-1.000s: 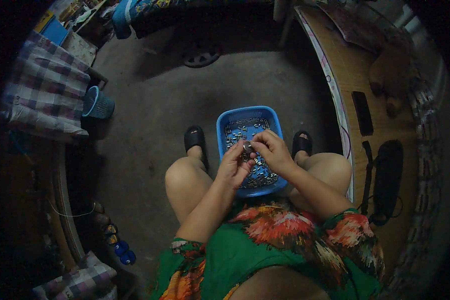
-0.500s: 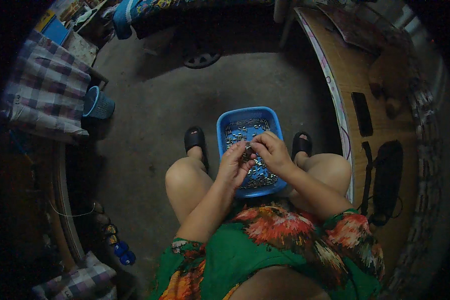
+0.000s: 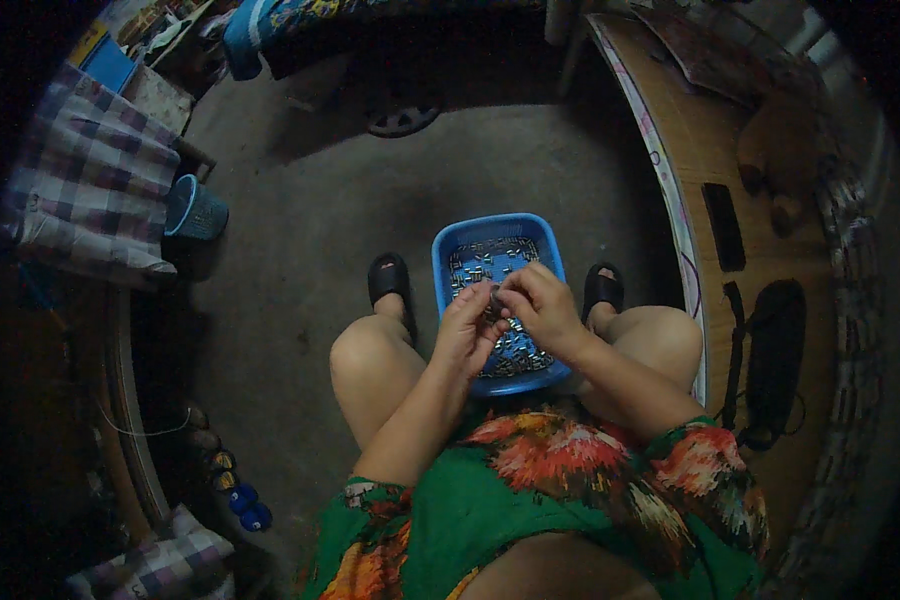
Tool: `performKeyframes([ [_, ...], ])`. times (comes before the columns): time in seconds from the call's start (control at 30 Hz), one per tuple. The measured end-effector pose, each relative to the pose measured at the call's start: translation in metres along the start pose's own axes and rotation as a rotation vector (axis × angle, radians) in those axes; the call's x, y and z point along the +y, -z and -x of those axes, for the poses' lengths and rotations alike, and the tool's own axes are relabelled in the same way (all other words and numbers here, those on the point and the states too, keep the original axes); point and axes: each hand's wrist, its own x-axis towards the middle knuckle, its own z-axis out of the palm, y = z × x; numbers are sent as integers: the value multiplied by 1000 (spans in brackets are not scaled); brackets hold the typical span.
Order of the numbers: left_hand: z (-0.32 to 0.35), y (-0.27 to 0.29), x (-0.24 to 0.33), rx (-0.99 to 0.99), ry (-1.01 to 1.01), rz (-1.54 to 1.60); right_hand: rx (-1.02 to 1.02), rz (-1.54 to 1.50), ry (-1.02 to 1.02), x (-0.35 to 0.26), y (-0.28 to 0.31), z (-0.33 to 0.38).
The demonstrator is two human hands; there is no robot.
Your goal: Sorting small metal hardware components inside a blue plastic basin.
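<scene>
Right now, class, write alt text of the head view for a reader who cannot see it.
A seated person's left hand and right hand meet over a blue tray of small metal pieces, fingers pinching something small between them. The tray sits on a concrete floor between black sandals.

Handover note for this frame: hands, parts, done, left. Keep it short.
Left hand: fingertips pinched on a small metal piece, over the tray.
Right hand: fingers meet the left hand's at the same piece; which hand bears it I cannot tell.
Blue tray: on the floor between the feet, holding many small metal parts.
Done: one piece picked up and held between both hands.
Left: the loose parts in the tray; no separate finished pile is visible.
</scene>
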Motion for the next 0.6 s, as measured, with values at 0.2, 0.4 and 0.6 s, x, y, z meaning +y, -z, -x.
performKeyframes([
  [0.2, 0, 3, 1, -7, 33, 53, -296, -810, -854, 21, 10, -5],
  [0.4, -4, 13, 1, -35, 92, 184, -287, -846, -828, 17, 11, -4],
  [0.6, -6, 16, 0, 19, 110, 216, -400, -735, -894, 14, 15, -7],
])
